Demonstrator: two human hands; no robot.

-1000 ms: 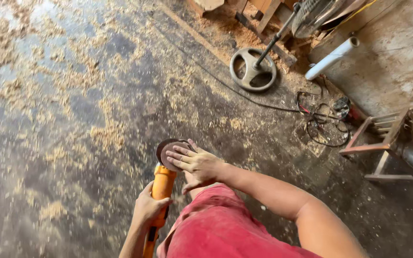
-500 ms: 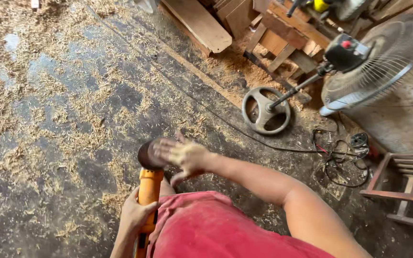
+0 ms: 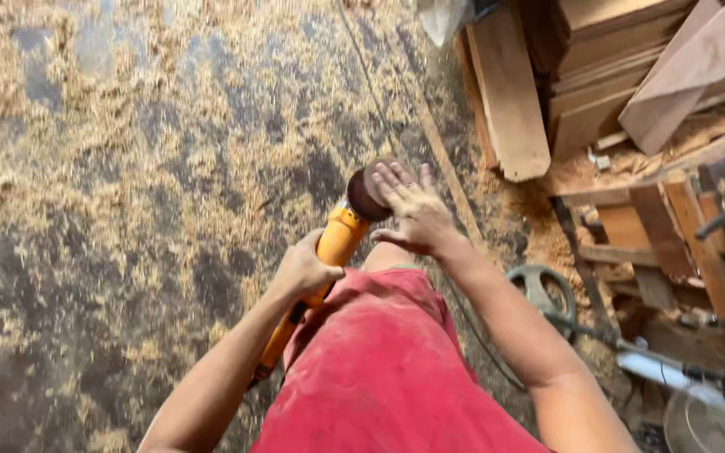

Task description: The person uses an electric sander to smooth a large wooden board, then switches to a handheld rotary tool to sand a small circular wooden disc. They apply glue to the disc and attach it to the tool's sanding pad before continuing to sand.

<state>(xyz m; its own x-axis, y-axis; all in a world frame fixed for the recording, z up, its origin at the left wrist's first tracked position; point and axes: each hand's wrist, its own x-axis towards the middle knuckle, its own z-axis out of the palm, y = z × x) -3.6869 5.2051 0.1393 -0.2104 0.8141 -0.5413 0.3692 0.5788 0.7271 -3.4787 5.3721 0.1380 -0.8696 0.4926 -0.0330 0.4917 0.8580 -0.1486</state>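
An orange angle grinder (image 3: 329, 252) with a dark round sanding disc (image 3: 368, 195) points away from me at chest height. My left hand (image 3: 302, 270) grips its orange body. The fingers of my right hand (image 3: 413, 214) lie flat on the disc's face, pressing against it. A red shirt fills the lower middle of the view, below both arms.
The dark floor (image 3: 127, 210) is strewn with wood shavings. Wooden planks (image 3: 509, 92) and stacked boards (image 3: 623, 75) stand at the upper right. A fan's round base (image 3: 539, 289) and a thin cable (image 3: 383, 109) lie on the floor to the right.
The view has swung left and up, so the fan and stool have slid out at the right. My hands stay on the grinder and its disc.
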